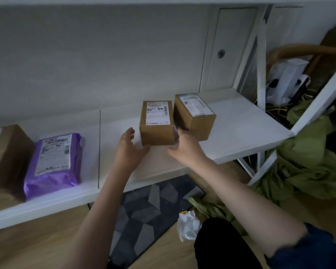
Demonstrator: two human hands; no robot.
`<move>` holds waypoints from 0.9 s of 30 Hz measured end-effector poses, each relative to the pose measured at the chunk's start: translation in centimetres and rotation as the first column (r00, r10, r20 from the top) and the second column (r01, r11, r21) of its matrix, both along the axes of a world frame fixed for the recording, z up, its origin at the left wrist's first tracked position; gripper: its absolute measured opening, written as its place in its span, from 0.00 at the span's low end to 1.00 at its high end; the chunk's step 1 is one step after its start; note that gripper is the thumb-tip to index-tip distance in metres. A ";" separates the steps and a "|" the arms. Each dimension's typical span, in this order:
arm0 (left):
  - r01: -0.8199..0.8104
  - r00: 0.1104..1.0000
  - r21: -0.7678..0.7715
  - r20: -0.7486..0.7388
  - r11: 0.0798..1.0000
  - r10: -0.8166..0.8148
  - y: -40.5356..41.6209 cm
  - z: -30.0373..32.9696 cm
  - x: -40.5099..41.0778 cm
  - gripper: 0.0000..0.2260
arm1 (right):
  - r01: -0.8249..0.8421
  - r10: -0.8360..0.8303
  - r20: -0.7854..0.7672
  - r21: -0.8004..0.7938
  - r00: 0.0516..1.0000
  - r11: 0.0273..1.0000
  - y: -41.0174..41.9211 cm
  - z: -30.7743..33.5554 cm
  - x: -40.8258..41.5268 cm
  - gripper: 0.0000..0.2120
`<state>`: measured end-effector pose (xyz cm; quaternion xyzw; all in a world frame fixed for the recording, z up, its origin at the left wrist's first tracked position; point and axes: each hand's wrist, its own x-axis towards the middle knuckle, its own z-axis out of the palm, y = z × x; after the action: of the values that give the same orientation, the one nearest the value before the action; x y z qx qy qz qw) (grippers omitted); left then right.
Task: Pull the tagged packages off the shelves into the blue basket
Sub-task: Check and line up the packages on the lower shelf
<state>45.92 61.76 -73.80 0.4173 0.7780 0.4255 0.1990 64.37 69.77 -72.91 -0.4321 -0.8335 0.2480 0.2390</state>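
Centrally, two brown cardboard boxes: left hand (pixel 128 146) and right hand (pixel 184 146), fingers spread, holding nothing, flank the nearer small brown cardboard box (pixel 156 123); second labelled brown box (pixel 195 116) right; one purple plastic mailer (pixel 54 164) lower left.

shelf (pixel 241 129): two boxes side by side, near box (pixel 157 123) left of far box (pixel 194 115), close together | left hand (pixel 129 146) left of near box, right hand (pixel 184 146) at its right front corner | mailer bag (pixel 53 164) far left, another box (pixel 6 158) beside it | mat (pixel 149 214) on floor below
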 end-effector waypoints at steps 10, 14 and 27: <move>0.080 0.997 0.075 -0.014 0.994 -0.079 1.0 2.6 2.8 0.25 | -0.039 0.038 -0.050 -0.018 0.998 0.999 2.0 1.5 -1.6 0.28; 0.058 0.997 0.114 -0.061 0.992 -0.052 -0.9 2.1 4.6 0.21 | -0.105 0.104 -0.084 -0.009 0.991 0.994 1.1 0.5 -0.5 0.31; 0.001 0.982 0.126 -0.188 0.992 0.023 -5.6 -0.4 6.6 0.33 | -0.185 0.191 -0.030 0.131 0.981 0.974 -2.6 -1.4 3.3 0.34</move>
<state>52.57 56.21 -74.24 0.4632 0.7673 0.4332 0.0949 67.67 67.17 -74.29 -0.3299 -0.8795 0.2248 0.2590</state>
